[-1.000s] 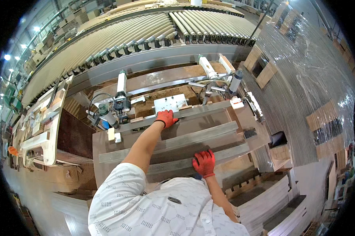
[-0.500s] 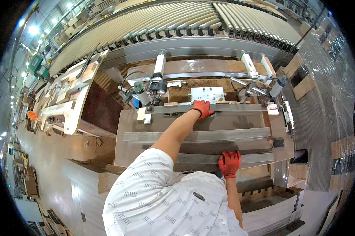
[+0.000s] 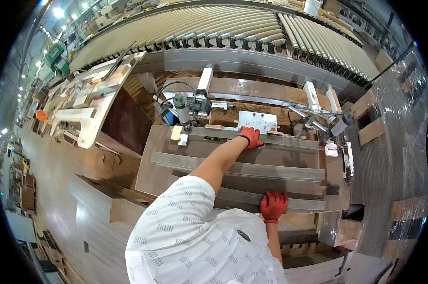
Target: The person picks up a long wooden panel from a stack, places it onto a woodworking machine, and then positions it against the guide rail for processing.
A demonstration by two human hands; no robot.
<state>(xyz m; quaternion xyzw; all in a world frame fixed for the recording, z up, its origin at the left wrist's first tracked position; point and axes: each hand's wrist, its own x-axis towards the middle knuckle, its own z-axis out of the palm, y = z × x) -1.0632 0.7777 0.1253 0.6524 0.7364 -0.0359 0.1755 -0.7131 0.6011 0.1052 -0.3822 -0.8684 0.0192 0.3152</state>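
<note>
Three long grey strips lie across a brown machine table (image 3: 146,176). My left hand (image 3: 252,137), in a red glove, reaches to the far strip (image 3: 292,142), its fingers curled on it below a white metal plate (image 3: 257,121). Close to my body, my right hand (image 3: 274,206), also red-gloved, has its fingers bent over the near strip (image 3: 306,204). Between the hands lies the middle strip (image 3: 280,171), which neither hand touches. The undersides of both hands are hidden.
Pneumatic cylinders stand left (image 3: 181,108) and right (image 3: 342,124) behind the strips. Beyond them runs a roller conveyor (image 3: 214,23). A bench with wood scraps (image 3: 88,124) stands left; a film-wrapped stack (image 3: 384,175) rises at right.
The view has shifted and turned slightly, so the table appears tilted. Both hands stay at their strips, with no clear movement of the strips themselves.
</note>
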